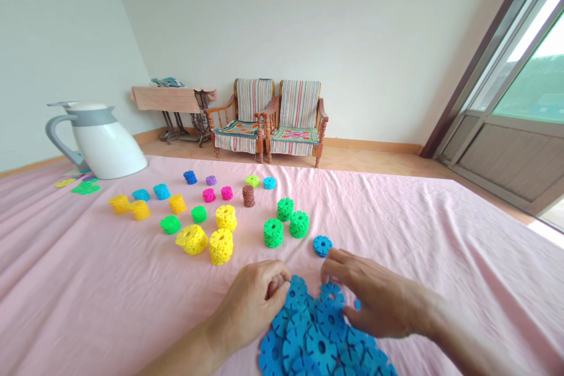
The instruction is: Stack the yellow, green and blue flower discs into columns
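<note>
Pink cloth-covered surface (440,235) carries a white plastic jug with grey handle (106,141) at far left and a heap of flat blue notched plastic discs (317,341) at the near edge. Left hand (253,305) is curled closed at the heap's far-left edge, grip not discernible; right hand (374,299) is half open, fingertips resting on the heap. Beyond stand yellow disc stacks (220,244), green disc stacks (274,232) and a single blue disc (322,245).

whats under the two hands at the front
A pile of blue notched discs on the pink cloth. The left hand and right hand cover its far edge, so any discs beneath the palms are hidden.
</note>
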`<state>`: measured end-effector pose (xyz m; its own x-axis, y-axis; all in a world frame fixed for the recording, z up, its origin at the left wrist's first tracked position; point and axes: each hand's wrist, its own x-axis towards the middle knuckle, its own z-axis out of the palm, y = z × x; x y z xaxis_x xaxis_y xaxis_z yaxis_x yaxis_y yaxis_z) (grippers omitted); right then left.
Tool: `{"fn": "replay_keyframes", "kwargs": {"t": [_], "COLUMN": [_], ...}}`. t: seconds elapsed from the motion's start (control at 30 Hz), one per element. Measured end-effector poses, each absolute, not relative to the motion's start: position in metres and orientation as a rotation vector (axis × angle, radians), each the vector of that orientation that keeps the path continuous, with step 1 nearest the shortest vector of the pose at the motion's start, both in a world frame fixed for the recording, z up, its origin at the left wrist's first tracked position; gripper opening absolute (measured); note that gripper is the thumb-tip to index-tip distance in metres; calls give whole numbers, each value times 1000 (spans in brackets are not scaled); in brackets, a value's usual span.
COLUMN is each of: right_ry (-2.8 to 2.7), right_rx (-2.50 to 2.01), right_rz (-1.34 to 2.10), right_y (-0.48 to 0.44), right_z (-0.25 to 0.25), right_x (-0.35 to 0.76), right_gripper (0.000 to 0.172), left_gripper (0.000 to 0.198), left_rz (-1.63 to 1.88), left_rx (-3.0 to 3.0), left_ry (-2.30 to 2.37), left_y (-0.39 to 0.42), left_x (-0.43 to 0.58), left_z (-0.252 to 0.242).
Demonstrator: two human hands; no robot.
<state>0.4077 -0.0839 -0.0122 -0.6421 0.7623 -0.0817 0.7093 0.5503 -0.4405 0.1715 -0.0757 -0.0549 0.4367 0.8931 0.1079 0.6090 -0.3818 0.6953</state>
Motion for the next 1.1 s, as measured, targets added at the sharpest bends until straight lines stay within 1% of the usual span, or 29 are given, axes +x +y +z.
{"fn": "replay_keyframes", "kwargs": {"t": [0.1, 0.2, 0.37, 0.63, 0.77, 0.83, 0.97, 1.03, 1.1], "right_ry": [-2675, -2685, -2700, -2705, -2676, -2595, -2196, -2004, -1912], "right_rx": [-1306, -1321, -1299, -1285, -1317, -1333, -1406, -1422, -1430], "right_rz": [511, 423, 384, 399, 438, 439, 385, 390, 422], "right_y": [-89, -92, -95, -99, -93, -84, -58, -46, -38], "right_z": [-16, -19, -21, -15, -12, -15, -32, -45, -57], "right_x": [403, 401, 404, 403, 408, 412, 413, 409, 405], "right_gripper": [40, 39, 46, 38, 37, 34, 19, 18, 22], "left_gripper": [15, 15, 15, 15, 15, 16, 16, 15, 15], "left_rz": [646, 650, 646, 642, 642, 643, 644, 637, 631], "left_rx": [2110, 2101, 2090, 2080, 2080, 2079, 2086, 2094, 2101], "left_ry": [1258, 1255, 1258, 1253, 1250, 1246, 1242, 1250, 1260], "left_y": [-76, -76, -76, -76, -76, -76, -75, -75, -75], "left_x": [172, 172, 172, 172, 172, 172, 172, 172, 172], "left_z": [-54, -53, -52, -52, -52, -53, -54, -55, -54]}}
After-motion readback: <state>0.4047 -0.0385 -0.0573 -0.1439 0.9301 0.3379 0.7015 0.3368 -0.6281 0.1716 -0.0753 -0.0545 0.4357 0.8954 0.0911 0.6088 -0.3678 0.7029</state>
